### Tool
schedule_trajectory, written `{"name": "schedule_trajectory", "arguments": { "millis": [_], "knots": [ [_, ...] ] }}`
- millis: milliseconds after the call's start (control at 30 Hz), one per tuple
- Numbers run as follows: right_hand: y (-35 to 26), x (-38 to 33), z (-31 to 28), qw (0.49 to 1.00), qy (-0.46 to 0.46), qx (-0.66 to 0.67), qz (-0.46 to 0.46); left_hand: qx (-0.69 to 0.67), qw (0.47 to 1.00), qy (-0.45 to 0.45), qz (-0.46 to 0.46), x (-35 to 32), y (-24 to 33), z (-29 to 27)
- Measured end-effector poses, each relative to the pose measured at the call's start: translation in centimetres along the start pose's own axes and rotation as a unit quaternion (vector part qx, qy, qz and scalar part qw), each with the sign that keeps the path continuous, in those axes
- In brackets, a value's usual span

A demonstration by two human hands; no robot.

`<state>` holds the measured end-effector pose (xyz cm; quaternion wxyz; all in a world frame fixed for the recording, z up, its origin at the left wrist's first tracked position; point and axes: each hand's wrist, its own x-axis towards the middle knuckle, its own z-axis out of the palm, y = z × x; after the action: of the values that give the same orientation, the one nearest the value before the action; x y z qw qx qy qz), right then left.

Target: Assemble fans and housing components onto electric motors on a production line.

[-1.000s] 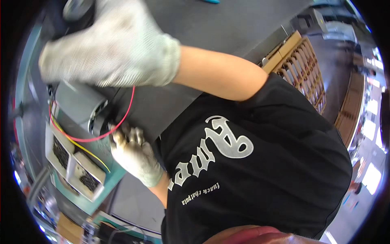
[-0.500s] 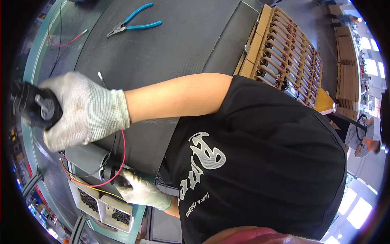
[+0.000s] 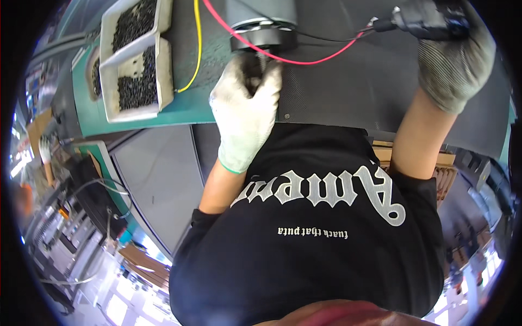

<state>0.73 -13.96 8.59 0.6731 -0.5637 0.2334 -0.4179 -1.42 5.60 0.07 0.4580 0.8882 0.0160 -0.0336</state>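
Note:
A grey cylindrical motor (image 3: pixel 261 12) with a black end cap (image 3: pixel 263 39) lies on the dark mat at the top middle. My gloved left hand (image 3: pixel 242 106) is closed at that end, thumb and fingers around a short metal shaft that sticks out of it. A red wire (image 3: pixel 304 62) loops across the motor's end, and a black wire (image 3: pixel 326 38) runs rightward. At the upper right, my gloved right hand (image 3: pixel 457 68) grips a black power screwdriver (image 3: pixel 429 20), its tip pointing left, close to the wire ends. Its fingers are partly hidden behind the tool.
Two white bins (image 3: pixel 164 76) of small black parts stand left of the motor. Between them and the motor hangs a yellow wire (image 3: pixel 199 43). A grey cabinet (image 3: pixel 157 174) sits below the bench edge. Cardboard trays (image 3: pixel 443 182) are behind my right arm.
The view has swung round toward the motor and bins. My right hand with the screwdriver now appears at the right, away from the motor. My left hand stays at the motor's end.

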Motion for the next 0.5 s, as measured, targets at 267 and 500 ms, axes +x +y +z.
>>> {"name": "schedule_trajectory", "arguments": {
  "millis": [267,500],
  "knots": [
    [5.6,3.4,-3.5,0.918,-0.228,0.029,-0.324,0.016,0.999,-0.020,0.046,0.0,0.7,-0.5],
    [5.9,5.9,-3.8,0.888,-0.338,0.136,-0.281,-0.006,0.996,0.000,0.091,0.3,-0.5,-0.9]
  ]
}}
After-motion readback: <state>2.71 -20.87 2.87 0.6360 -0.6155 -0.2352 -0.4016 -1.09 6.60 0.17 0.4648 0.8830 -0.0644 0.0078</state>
